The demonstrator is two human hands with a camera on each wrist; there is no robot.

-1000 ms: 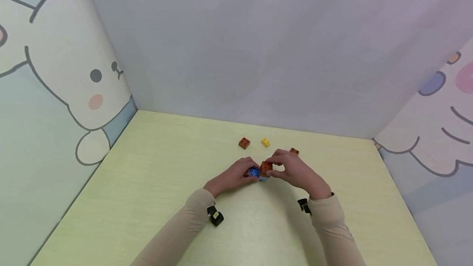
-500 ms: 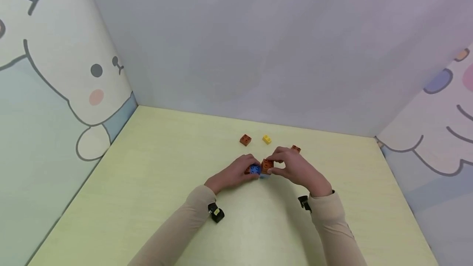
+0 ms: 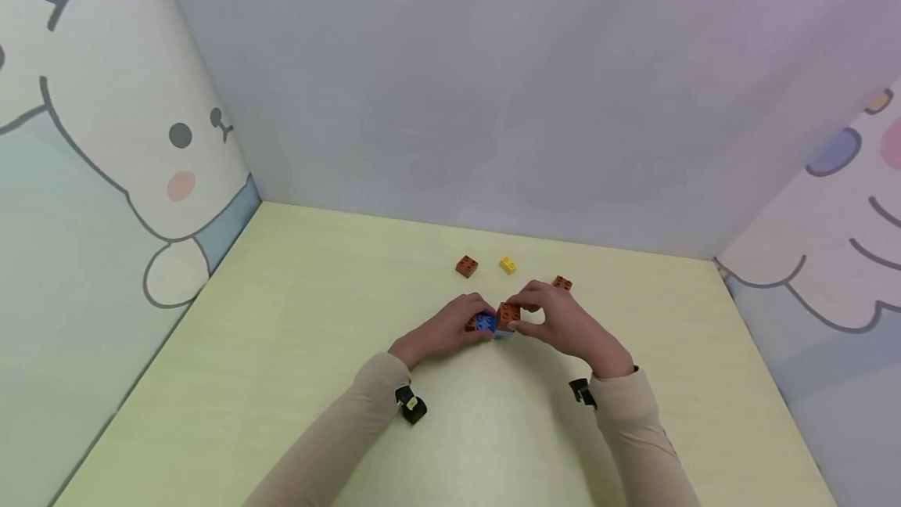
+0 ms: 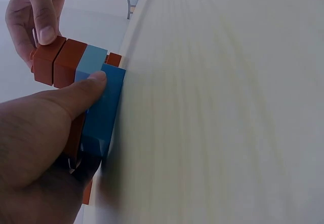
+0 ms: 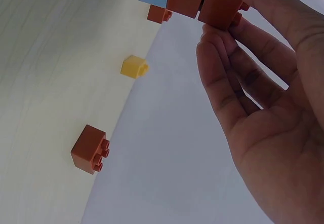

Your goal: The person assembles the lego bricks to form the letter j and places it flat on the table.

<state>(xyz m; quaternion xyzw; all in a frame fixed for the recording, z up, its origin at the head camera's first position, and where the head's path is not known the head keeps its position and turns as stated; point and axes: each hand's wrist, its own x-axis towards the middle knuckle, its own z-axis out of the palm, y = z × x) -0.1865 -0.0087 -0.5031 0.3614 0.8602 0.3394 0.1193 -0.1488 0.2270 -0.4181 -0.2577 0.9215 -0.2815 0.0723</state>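
My left hand (image 3: 446, 327) grips a long blue toy building brick (image 4: 105, 115) low on the table, its thumb lying against the side. A brown brick (image 4: 75, 135) sits on the blue one, partly hidden by that hand. Beside it rises a small tower: a light blue brick (image 4: 92, 59), then a brown brick (image 4: 68, 64), then another brown brick (image 4: 47, 67) on top. My right hand (image 3: 566, 327) pinches this top brick between thumb and fingers. A thin gap shows between the two brown tower bricks in both wrist views.
Behind the hands lie a loose brown brick (image 3: 467, 266), a small yellow brick (image 3: 507, 265) and another brown brick (image 3: 562, 283) near the right knuckles. The pale yellow table (image 3: 338, 280) meets a grey back wall (image 3: 450, 100); cartoon-printed panels stand at both sides.
Both hands keep their grips on the bricks and barely move. The head view has shifted slightly, so the table appears a little higher than a second ago.
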